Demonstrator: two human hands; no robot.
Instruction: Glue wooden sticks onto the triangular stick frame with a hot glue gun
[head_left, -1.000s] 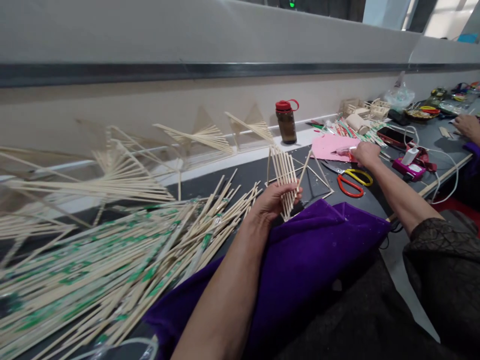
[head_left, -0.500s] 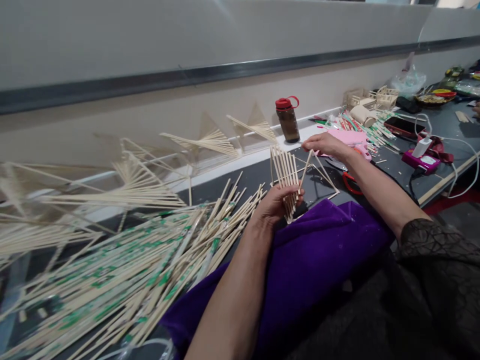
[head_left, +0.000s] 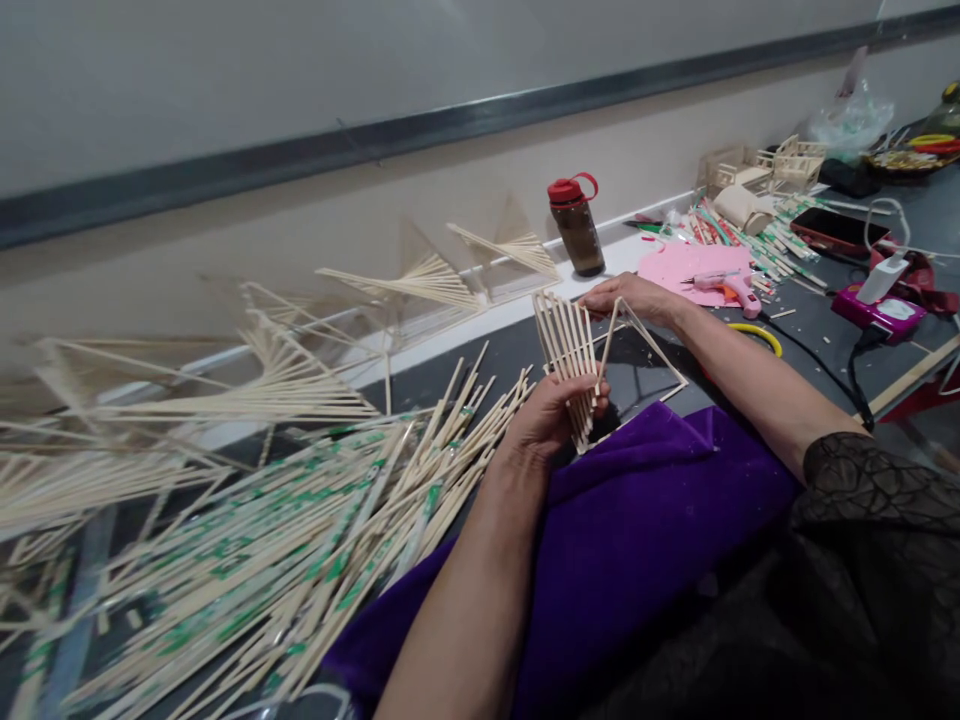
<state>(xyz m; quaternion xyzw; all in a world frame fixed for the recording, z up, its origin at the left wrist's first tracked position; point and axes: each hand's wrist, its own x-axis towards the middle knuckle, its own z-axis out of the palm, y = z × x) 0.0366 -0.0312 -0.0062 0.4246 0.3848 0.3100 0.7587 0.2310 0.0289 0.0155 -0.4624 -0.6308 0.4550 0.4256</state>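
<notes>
My left hand (head_left: 551, 410) is closed around the lower part of a fan-shaped chopstick model (head_left: 564, 335), thumb in front. Thin wooden sticks lie side by side in it, joined to an angled stick frame (head_left: 649, 345) on the right. At the fan's upper right edge is my right hand (head_left: 634, 298), its fingers bent together and partly hidden behind the sticks; whether they pinch a stick there I cannot make out. A purple cloth (head_left: 645, 510) spreads over my lap below both hands.
Left lie many loose chopsticks (head_left: 300, 530), some in green-printed wrappers. Finished stick models (head_left: 247, 390) line the wall. Behind stands a red-capped bottle (head_left: 577, 235). Right are a pink glue gun (head_left: 724, 285) with its cord, a purple power block (head_left: 881, 312) and a phone (head_left: 840, 232).
My right hand has moved left and slightly down, from beside the fan to its upper right edge, uncovering the pink glue gun. My left hand keeps its hold. The view has shifted slightly.
</notes>
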